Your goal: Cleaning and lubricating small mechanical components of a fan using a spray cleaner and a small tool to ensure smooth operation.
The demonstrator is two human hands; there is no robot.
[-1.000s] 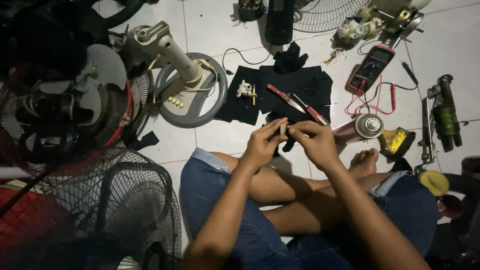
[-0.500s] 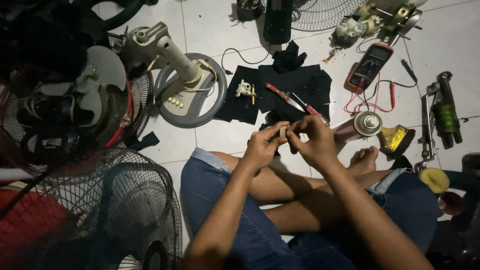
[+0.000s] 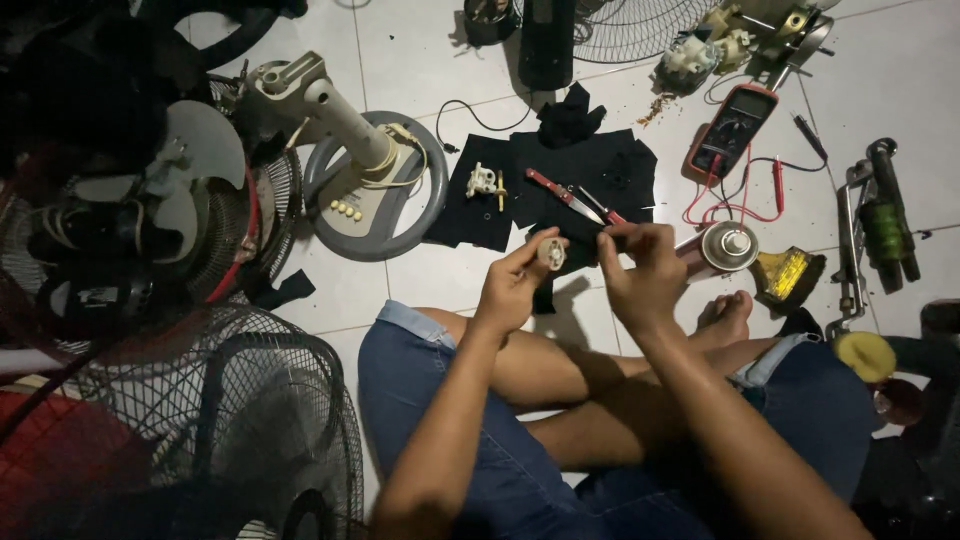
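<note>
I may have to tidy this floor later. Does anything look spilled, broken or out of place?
A fan base lies tipped over on the tiles, column sideways. Brownish crumbs are scattered near the meter. The left hand holds a small round part; the right hand pinches something too small to tell.

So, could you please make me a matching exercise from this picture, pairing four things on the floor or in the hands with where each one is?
Things:
1. small round pale part
2. multimeter
3. spray can
4. fan base

Places:
A. on the tiles left of the black cloth, with a tilted pale pole on it
B. pinched in the fingers of the left hand
C. lying just right of the right hand, near the bare foot
D. at the upper right, with red and black leads beside it

Pairs: 1-B, 2-D, 3-C, 4-A
</note>
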